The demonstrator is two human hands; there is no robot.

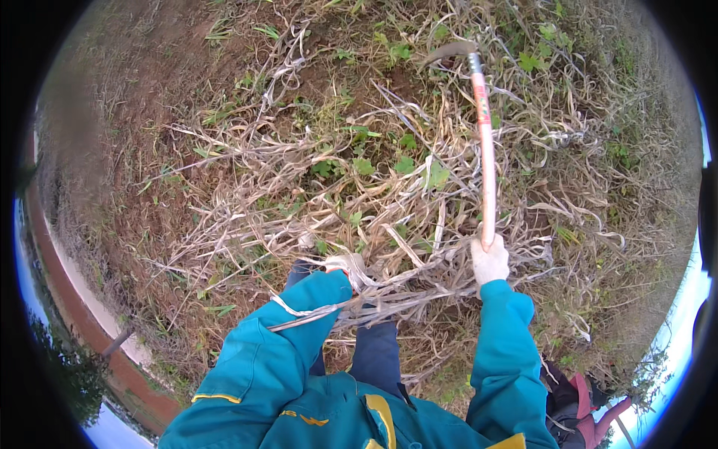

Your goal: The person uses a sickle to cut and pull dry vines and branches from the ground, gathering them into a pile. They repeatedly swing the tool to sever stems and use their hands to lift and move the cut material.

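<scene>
My right hand [490, 259], in a pale glove, is closed round the lower end of the long wooden handle of a sickle [483, 123]. The sickle points away from me, its curved, dark blade turned to the left above dry stalks and green leaves. My left hand [346, 262], also in a pale glove, is at the near edge of the dry plants, partly covered by stalks. A bundle of dry stalks [404, 294] lies across my left forearm and reaches right towards my right wrist. Whether the left fingers grip these stalks cannot be made out.
Flattened dry stalks [269, 151] and low green plants [405, 164] cover the ground before me, with reddish soil [151, 84] at the left. Another person [578, 409] in dark and reddish clothing is at the lower right. A dirt track [95, 331] curves along the far left.
</scene>
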